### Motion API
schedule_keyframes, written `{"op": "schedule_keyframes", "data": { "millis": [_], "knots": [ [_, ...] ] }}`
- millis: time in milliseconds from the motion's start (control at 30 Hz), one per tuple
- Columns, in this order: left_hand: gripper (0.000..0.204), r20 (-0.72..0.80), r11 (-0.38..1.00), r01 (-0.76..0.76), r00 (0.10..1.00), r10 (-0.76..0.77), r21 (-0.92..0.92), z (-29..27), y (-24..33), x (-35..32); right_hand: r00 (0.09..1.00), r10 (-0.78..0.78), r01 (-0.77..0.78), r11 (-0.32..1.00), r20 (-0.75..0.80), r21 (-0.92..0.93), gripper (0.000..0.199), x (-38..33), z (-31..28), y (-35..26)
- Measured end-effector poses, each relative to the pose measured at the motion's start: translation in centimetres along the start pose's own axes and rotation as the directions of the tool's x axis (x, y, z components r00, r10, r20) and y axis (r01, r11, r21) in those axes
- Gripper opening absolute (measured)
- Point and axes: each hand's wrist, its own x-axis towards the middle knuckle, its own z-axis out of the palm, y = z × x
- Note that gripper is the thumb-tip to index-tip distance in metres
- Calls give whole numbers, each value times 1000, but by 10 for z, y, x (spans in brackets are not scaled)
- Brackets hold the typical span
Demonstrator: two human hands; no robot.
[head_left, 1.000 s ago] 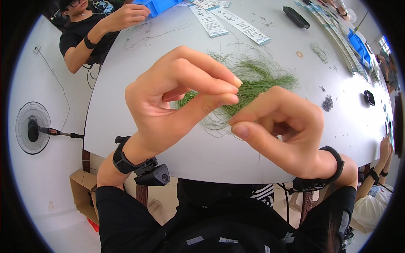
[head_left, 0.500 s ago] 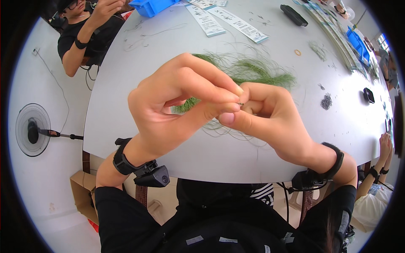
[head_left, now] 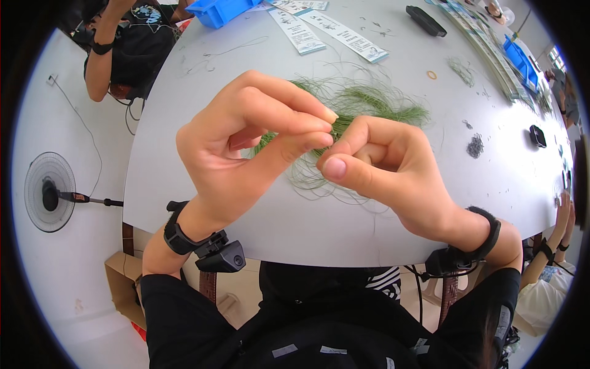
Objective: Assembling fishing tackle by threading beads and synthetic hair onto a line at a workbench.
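Note:
My left hand (head_left: 236, 144) is closed in a pinch, thumb against forefinger. A tiny dark piece (head_left: 334, 135) shows at its fingertips, too small to name. Close by on the right, my right hand (head_left: 384, 169) is pinched too, thumb pressed to a bent forefinger; whatever lies between them is hidden. Both hands are held up over the table. Under and behind them spreads a loose bundle of thin green line (head_left: 369, 101), its loops fanning out toward me and partly covered by my fingers.
On the white table (head_left: 295, 240) lie a heap of small dark metal pieces (head_left: 475, 146), a black tray (head_left: 426, 21), a small black box (head_left: 537, 136), printed strips (head_left: 344, 37), a blue bin (head_left: 221, 11) and a tan ring (head_left: 431, 75). Co-workers sit at left and right.
My hands have drawn slightly apart; the left has shifted left and its fingertips no longer meet the right's. The co-worker at the far left has leaned and moved an arm.

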Motion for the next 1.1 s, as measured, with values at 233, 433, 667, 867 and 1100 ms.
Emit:
{"op": "schedule_keyframes", "data": {
  "millis": [233,433,667,867,1100],
  "knots": [
    [11,-2,1000,-20,1000,20,-22,1,-3,0,998,63,-63,998,8,12,16,-4,1,-6],
    [12,13,999,-38,999,38,-12,1,-5,0,998,64,-63,998,-29,16,18,-5,3,-3],
    [12,31,999,-22,999,23,-31,5,-5,-2,994,99,-98,994,-40,41,18,-3,3,-1],
    [12,64,1000,17,998,-17,3,2,-6,-5,997,29,-28,1000,-70,5,23,2,4,6],
    [11,55,996,85,995,-85,-12,1,-6,-5,996,-15,17,1000,-92,23,20,6,-4,8]
  ]
}}
